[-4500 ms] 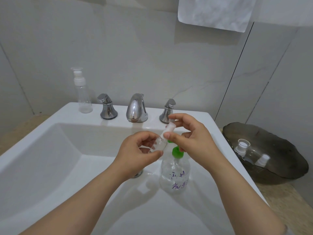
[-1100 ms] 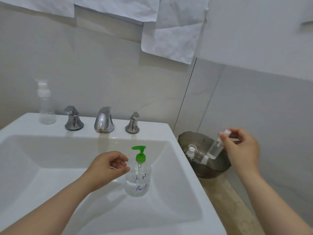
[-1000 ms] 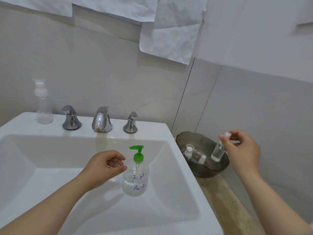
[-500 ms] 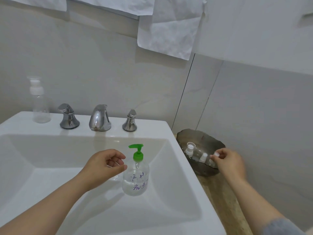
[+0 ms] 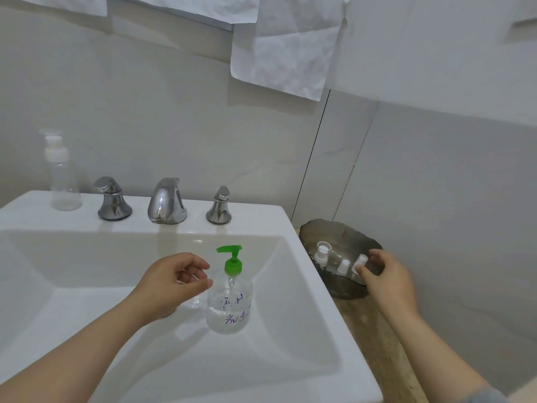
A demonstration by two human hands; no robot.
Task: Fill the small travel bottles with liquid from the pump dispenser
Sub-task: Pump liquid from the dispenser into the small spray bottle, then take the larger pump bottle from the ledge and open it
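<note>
A clear pump dispenser [image 5: 229, 303] with a green pump head and purple writing stands in the white sink [image 5: 87, 286]. My left hand [image 5: 171, 283] hovers just left of it, fingers loosely curled, holding nothing. To the right of the sink, a dark glass bowl [image 5: 334, 225] holds three small travel bottles. One has an open white neck [image 5: 322, 251] and another a white cap [image 5: 343, 266]. My right hand [image 5: 386, 277] reaches into the bowl and pinches the white cap of the third small bottle [image 5: 361, 260], which sits low in the bowl.
A chrome faucet [image 5: 167, 202] with two handles stands on the sink's back ledge. An empty clear spray bottle [image 5: 61, 175] is at the ledge's far left. The bowl rests on a beige counter [image 5: 374, 330]. White paper sheets [image 5: 284, 48] hang on the wall.
My right hand carried the small bottle away from the dispenser to the right and lowered it into the dark bowl. My left hand stayed beside the dispenser.
</note>
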